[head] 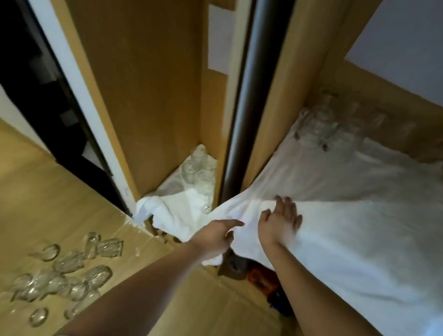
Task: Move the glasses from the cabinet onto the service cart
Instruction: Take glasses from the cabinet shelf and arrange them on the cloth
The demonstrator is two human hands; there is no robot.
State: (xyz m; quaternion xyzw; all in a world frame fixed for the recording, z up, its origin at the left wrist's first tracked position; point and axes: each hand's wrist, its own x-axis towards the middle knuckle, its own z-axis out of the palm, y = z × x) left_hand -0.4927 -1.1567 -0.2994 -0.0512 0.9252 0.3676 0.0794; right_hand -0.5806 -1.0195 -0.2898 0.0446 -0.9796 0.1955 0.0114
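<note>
The right hand (280, 223) is lying flat with its fingers spread, pressing down on a white cloth (361, 210) just to the right of a dark post (248, 88) and grasping nothing. The left hand (217, 235) is reaching in at the foot of the post with its forefinger stretched out onto the cloth's edge. Its other fingers are curling under, and I cannot tell whether they are gripping the fabric. The cloth is covering the shelf to the right of the post, and a clear row of glasses (325, 126) is standing on it far back against the cabinet wall (288, 65). To the left of the post, a small group of glasses (198, 171) is sitting on a second, rumpled cloth (172, 209). Further left and nearer the camera, blurred loose glasses (67, 269) are resting on a tan surface (20, 201).
</note>
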